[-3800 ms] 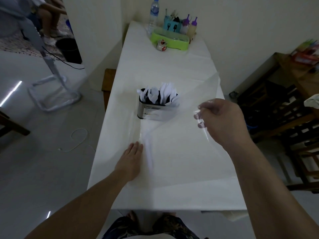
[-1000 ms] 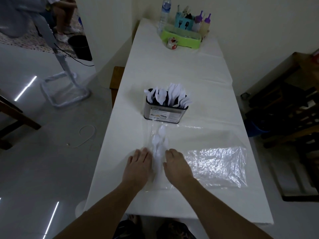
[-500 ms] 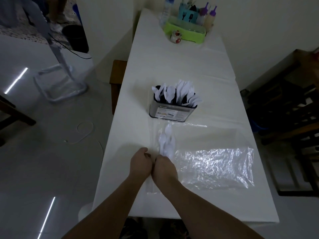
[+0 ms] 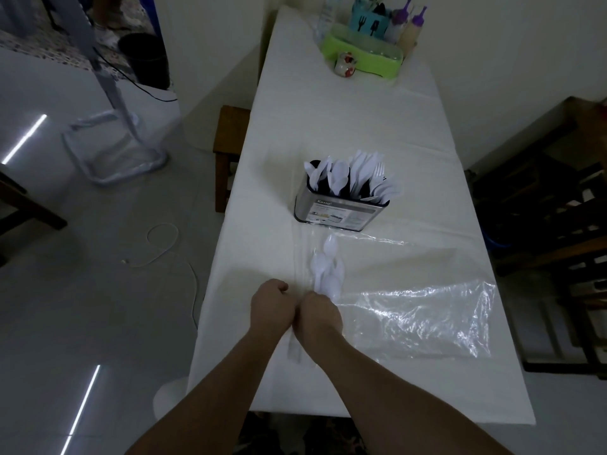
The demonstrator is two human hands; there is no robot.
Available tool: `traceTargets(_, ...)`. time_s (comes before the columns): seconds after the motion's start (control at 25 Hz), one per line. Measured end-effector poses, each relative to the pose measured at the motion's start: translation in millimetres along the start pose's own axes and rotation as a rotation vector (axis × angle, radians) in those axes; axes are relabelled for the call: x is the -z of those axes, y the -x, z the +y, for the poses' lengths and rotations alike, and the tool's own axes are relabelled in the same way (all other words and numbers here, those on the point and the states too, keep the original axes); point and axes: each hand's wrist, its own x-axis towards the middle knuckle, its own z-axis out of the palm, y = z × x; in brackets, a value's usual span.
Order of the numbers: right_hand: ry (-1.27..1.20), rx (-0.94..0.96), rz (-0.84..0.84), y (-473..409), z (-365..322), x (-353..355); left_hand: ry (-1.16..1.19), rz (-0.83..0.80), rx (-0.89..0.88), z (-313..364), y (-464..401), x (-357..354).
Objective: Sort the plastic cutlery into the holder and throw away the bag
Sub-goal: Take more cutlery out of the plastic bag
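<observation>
Both hands, left [image 4: 271,305] & right [image 4: 317,311], sit knuckle to knuckle w/ fingers curled, pinching the narrow bag [image 4: 303,257] over the spoons [image 4: 325,274]. Spoons lie just beyond the fingers, long axis toward the holder [image 4: 341,206], bowls pointing away. Risk: a sudden tear could scatter spoons off the table [image 4: 328,126].

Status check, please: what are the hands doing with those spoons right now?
Left hand and right hand fisted together, gripping the bagged spoons. Holder just beyond, already stocked. Empty bag flat at right. Nothing in the way.
</observation>
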Motion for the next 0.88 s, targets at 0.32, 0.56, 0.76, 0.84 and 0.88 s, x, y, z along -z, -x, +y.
traceTargets(0.32, -0.281, -0.175, 0.069, 5, 11, -4, 0.074, -0.183, 0.057, 3, -6, -4)
traceTargets(0.56, -0.407, -0.213, 0.06, 6, 10, -4, -0.057, -0.241, 0.026, 10, -11, 0)
traceTargets(0.76, -0.458, -0.223, 0.078, 7, 11, -6, -0.06, -0.255, 0.057, 15, -13, 1)
traceTargets(0.84, -0.453, -0.225, 0.087, 6, 10, -6, -0.003, -0.27, 0.072, 15, -14, 1)
traceTargets(0.88, -0.445, -0.222, 0.087, 6, 10, -6, 0.035, -0.275, 0.075, 13, -14, 0)
